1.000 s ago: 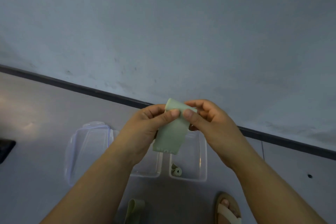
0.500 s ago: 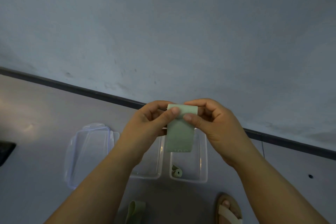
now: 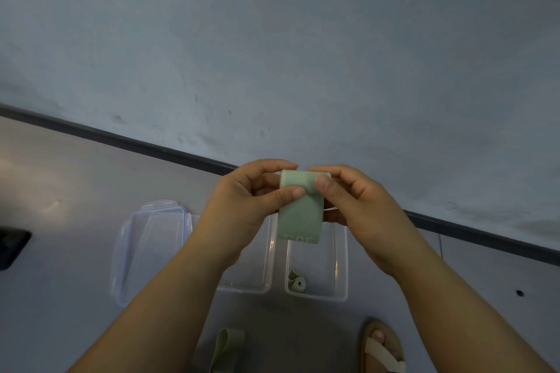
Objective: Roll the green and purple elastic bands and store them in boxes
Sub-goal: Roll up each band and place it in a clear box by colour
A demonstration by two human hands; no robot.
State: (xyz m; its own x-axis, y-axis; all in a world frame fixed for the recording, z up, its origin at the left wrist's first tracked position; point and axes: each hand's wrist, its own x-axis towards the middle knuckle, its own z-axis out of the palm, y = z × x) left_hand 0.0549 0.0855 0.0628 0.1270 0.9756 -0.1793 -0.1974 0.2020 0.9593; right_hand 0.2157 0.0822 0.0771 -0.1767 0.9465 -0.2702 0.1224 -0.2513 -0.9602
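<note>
The band point(image 3: 300, 218) is held over the boxes point(image 3: 315, 298) on the floor point(image 3: 75, 191), both grips clamped on its top edge: left hand point(image 3: 248, 203) and right hand point(image 3: 357, 203). Over the last second it has been squared up and its tail shortened, so rolling is judged begun. Its long axis hangs near vertical, free end pointing down
</note>
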